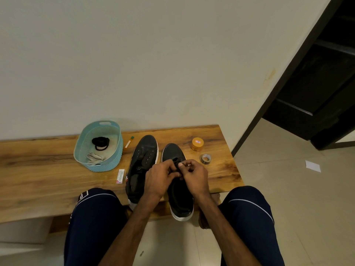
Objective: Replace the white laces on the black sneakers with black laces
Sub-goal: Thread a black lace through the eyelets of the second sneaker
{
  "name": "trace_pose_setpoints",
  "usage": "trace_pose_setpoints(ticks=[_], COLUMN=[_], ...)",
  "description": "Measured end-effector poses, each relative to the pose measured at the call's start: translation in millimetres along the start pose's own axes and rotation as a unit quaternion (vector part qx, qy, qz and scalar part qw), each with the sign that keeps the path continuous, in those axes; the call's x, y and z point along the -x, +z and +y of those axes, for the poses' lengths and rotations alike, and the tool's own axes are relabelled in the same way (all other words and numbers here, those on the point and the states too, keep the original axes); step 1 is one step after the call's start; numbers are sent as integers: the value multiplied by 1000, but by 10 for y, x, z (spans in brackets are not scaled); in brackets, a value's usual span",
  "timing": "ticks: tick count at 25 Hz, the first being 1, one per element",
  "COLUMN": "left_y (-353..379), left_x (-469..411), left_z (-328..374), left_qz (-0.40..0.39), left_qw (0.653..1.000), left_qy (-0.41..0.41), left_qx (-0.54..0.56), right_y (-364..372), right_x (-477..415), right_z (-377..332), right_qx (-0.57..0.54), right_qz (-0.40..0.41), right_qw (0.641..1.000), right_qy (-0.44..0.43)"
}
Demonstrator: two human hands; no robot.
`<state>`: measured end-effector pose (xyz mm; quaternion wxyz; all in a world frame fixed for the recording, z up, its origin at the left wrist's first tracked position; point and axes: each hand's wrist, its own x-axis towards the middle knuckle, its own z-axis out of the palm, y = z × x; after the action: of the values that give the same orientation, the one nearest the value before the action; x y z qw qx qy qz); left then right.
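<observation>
1. Location: the right-hand black canvas sneaker with a white rubber sole stands on the long wooden tabletop. Its heel appears to reach past the near edge. Just beside it is the left-hand black sneaker, whose eyelets are bare.
2. Grip: the left hand and right hand meet over the right-hand sneaker's eyelet rows. Each grip is closed to a pinch, with fingers curled on a thin black lace. The fingers hide which eyelet is being worked.
3. Risk, threading: black lace on black canvas gives little contrast, so an eyelet could be skipped or the lace ends left uneven.
4. Risk, stability: neither hand steadies the sole, so a firm pull on the lace could drag the sneaker off the near edge.
5. Risk, supplies: a spare coiled black lace and the removed white laces share the oval teal plastic basket. They could tangle when the spare is lifted out.
6. Writing: the round orange jar has a red-and-white lid label, which is illegible. The small white-and-pink carton carries print too small to read. A pale mark inside the left-hand sneaker cannot be made out. No brand is confirmed.
</observation>
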<state>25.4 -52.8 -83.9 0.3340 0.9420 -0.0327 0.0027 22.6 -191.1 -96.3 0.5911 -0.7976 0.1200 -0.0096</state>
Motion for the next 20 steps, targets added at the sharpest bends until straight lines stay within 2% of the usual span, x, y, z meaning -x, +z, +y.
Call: trace_pose_setpoints(ticks=[2,5,7,13,15,17,18,20], left_y=[8,5,13,77,58,44,35,23], left_x=[8,-7,-13,0,-12,-20,-23,-19], left_z=[4,-16,-34,-58,-34,0,12,16], left_qz=[4,44,47,14,9,-8,-21,-44], left_qw=[1000,998,999,982,957,907,884,867], left_qy=[11,26,22,-79,-124,-201,-236,-260], left_qx=[-9,-23,1,171,262,369,403,423], right_y=[-14,-69,-104,-9,-3,-41,-59,-68], right_x=[-9,-30,-39,-33,-45,-57,-57,-25], right_z=[-7,-57,-73,-70,-75,-73,-67,-52], right_qx=[22,92,135,304,300,249,243,282], right_qz=[-4,-102,-134,-73,-66,-95,-118,-125], right_qw=[1000,990,981,946,946,956,952,932], right_qy=[13,-8,-28,-87,-104,-124,-143,-189])
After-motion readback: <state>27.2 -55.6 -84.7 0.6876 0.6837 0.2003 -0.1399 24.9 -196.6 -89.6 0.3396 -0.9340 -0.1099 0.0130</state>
